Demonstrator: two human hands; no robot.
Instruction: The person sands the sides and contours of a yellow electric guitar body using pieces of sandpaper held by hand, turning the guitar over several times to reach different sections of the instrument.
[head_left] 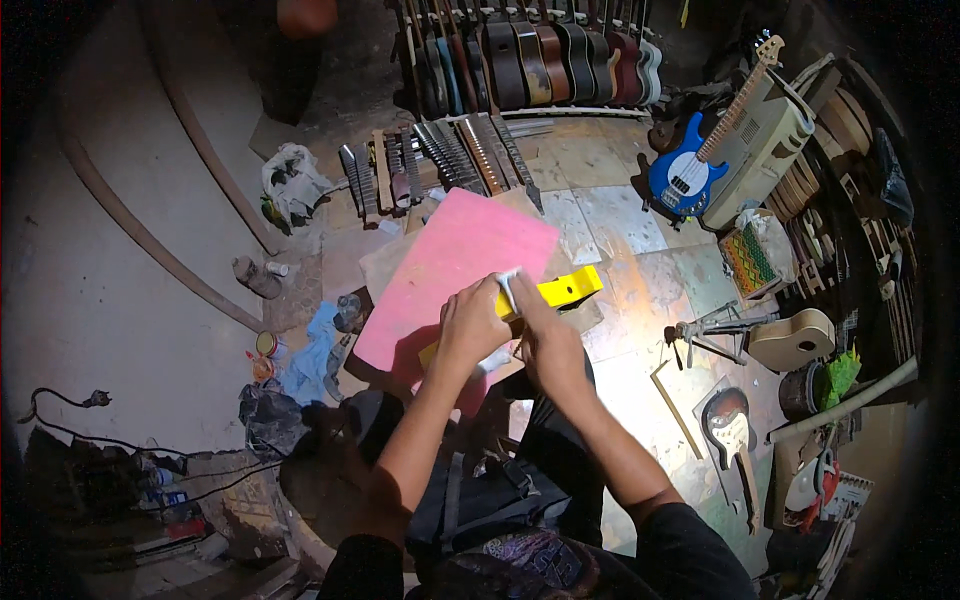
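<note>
My left hand (472,322) is wrapped round a long yellow bar (572,288) with a dark hole near its far end. The bar is held above my lap, slanting up to the right, and its near part is mostly covered by my hands. My right hand (552,345) is closed beside it, its fingers at a small white piece (509,289) on the bar; I cannot tell whether this is paper or cloth. Beneath and beyond both hands lies a flat pink sheet (470,235), on a brownish board.
Beyond the sheet lie rows of metal tools (455,152), with a rack of guitars (550,65) behind. A blue bass guitar (688,172) leans at the far right. Nearer on the right are a metal stand (715,330) and a dark guitar (730,430). Blue cloth (312,355) lies left.
</note>
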